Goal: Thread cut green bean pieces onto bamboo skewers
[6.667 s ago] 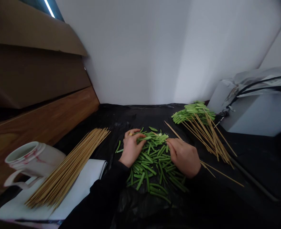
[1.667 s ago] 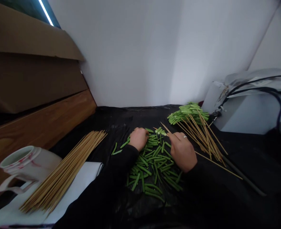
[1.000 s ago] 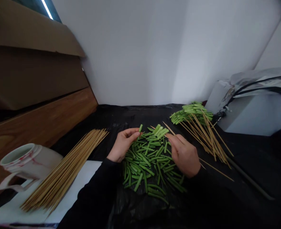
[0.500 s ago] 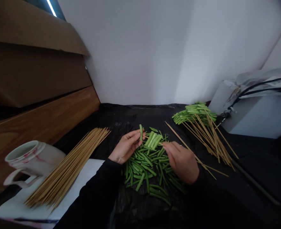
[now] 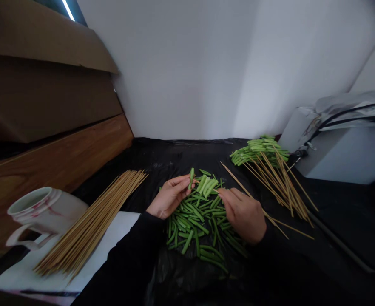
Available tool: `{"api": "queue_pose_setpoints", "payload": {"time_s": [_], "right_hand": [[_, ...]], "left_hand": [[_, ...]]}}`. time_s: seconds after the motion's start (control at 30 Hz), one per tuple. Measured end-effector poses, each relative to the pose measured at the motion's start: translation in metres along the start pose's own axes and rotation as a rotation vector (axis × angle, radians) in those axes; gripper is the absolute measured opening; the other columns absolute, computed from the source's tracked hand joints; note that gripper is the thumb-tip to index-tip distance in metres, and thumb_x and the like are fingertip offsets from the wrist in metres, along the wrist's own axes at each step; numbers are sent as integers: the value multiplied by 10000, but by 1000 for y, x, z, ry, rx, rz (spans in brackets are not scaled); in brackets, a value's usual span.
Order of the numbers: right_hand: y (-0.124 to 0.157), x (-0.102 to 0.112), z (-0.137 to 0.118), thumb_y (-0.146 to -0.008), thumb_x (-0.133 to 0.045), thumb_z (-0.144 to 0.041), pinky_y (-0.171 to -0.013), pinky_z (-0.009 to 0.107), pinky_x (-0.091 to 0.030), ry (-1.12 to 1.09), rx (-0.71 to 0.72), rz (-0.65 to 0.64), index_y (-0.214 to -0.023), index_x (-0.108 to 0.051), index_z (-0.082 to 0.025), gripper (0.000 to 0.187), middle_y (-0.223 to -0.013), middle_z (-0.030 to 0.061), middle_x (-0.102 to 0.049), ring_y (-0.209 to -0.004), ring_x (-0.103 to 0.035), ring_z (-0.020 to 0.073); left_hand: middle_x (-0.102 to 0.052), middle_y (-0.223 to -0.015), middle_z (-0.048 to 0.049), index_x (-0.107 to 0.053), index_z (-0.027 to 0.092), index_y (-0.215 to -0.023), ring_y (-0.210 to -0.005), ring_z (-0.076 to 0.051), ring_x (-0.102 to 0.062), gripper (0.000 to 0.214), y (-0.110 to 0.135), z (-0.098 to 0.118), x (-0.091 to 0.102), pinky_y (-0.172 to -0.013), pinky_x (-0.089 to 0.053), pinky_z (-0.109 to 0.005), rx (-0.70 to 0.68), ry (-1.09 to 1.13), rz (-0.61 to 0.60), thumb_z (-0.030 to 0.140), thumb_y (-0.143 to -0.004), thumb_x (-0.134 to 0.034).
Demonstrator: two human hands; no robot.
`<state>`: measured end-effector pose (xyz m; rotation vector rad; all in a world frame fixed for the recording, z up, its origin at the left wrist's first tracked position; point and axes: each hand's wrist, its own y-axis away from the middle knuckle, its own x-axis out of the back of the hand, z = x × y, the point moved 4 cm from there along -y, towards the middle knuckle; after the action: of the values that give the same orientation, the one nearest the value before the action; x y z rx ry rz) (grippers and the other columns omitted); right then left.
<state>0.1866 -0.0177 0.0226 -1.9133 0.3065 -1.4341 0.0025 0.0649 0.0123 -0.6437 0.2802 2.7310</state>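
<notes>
Paper: a white sheet (image 5: 125,223) lies at near left under a bundle of bamboo skewers (image 5: 95,225), fanned slightly at both ends.
Mug: a pale mug with red markings (image 5: 60,210) tilts beside the bundle, its handle toward the near side.
Loose pile: cut green stalks (image 5: 190,221) lie scattered below and between the hands on a worktop (image 5: 174,154) covered in black plastic.
Right hand: the right hand (image 5: 245,216) grips a skewer (image 5: 216,191), its fingers closed around the shaft.
Left hand: the left hand (image 5: 169,197) pinches one short green piece (image 5: 191,177) upright between its fingers, at the skewer's tip (whether it is pierced cannot be told).
Skewered row: several pale-green pieces (image 5: 207,185) sit side by side on the skewer, between the two hands.
Single stick: another skewer (image 5: 237,180) slants across the plastic, just beyond the right hand.
Stack: filled skewers (image 5: 259,149) are heaped at far right, their bare sticks pointing nearer, beside a pale box (image 5: 350,155).
Backdrop: a white wall (image 5: 187,72) rises behind; a cardboard box (image 5: 47,93) stands at left.
</notes>
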Motion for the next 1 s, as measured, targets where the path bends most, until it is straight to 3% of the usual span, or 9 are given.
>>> {"api": "queue_pose_setpoints", "payload": {"time_s": [0.77,1.0], "right_hand": [[1,1,-2,-926,-418,-173,-656,243,-377,9,-17,-1,-1038,-642,-191,251,-792,22,-637,-729,-594,132],[2,-4,-3,-915,-422,-145,-697,245,-408,-46,-16,-7,-1022,-643,-167,246,-803,32,-636,-771,-611,143]], "left_hand": [[-733,-841,-71,-742,112,-861,-738,-105,-639,220,2,1,2,-706,-485,-208,1,28,78,135,-648,-789],[-732,-865,-87,-737,105,-872,-768,-121,-646,222,1,-5,0,-758,-485,-233,36,32,39,150,-661,-787]]}}
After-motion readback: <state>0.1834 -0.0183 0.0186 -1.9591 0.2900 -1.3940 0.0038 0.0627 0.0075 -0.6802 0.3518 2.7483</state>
